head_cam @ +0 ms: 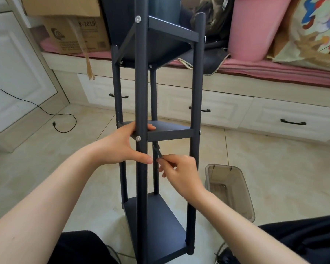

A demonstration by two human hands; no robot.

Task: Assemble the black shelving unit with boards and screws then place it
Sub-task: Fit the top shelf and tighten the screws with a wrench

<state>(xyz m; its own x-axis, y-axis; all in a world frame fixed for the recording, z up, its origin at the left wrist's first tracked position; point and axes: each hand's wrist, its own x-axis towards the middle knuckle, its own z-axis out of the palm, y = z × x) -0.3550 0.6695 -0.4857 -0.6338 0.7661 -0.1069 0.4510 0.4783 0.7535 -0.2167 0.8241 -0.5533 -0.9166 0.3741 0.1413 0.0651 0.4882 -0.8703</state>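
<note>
My left hand (126, 147) clamps the black metal shelving unit's (141, 103) front post; at four o'clock, my right hand (181, 172) pinches a thin black hex key (157, 150), angled toward eleven.

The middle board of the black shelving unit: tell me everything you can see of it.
The middle board is a dark, matte, metal-looking panel with a folded front lip, sitting level between the unit's four round posts. Silver screw heads show at its front corners. The left hand grips its near left corner, fingers over the top. The right hand holds a thin black tool pointing up under it.
</note>
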